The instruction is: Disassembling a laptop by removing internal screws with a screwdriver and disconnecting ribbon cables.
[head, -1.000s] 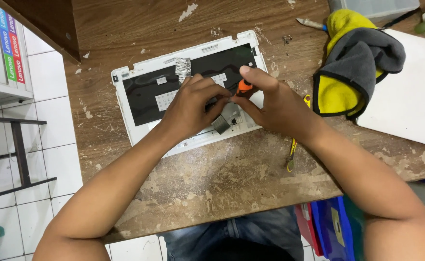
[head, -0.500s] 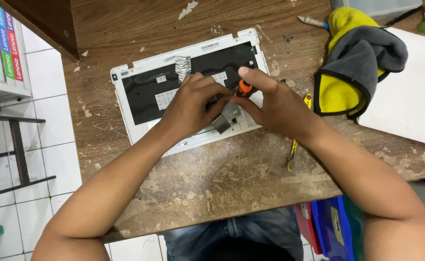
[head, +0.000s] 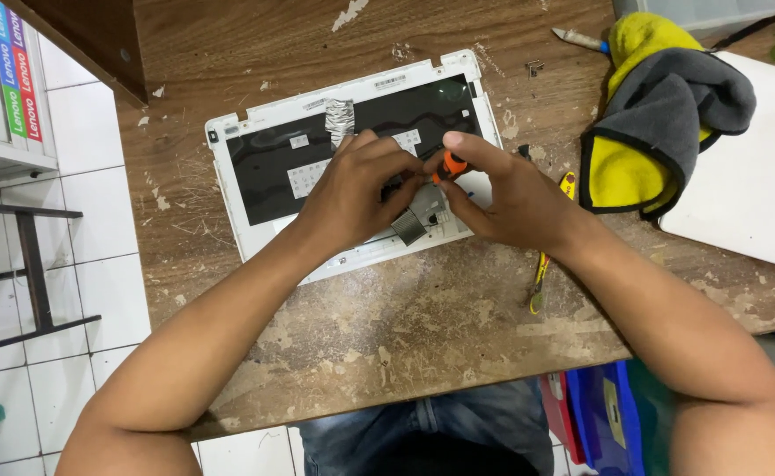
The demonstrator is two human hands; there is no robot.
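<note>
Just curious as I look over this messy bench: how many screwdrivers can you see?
2, possibly: an orange-handled screwdriver in the right hand over the white laptop, and a yellow-handled tool lying on the wooden table beside that wrist. Others may be hidden.

laptop shell white, black inside | screwdriver handle orange | cloth yellow-grey (black edging)

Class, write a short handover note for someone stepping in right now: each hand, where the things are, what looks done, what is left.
Left hand: steadies a small grey metal part over the white laptop base, which lies open on the worn wooden table.
Right hand: pinches an orange-handled screwdriver at the same spot.
Done: black inner panel exposed.
Left: the grey part is still in place.
Nearby: yellow-and-grey cloth, yellow-handled tool.
</note>
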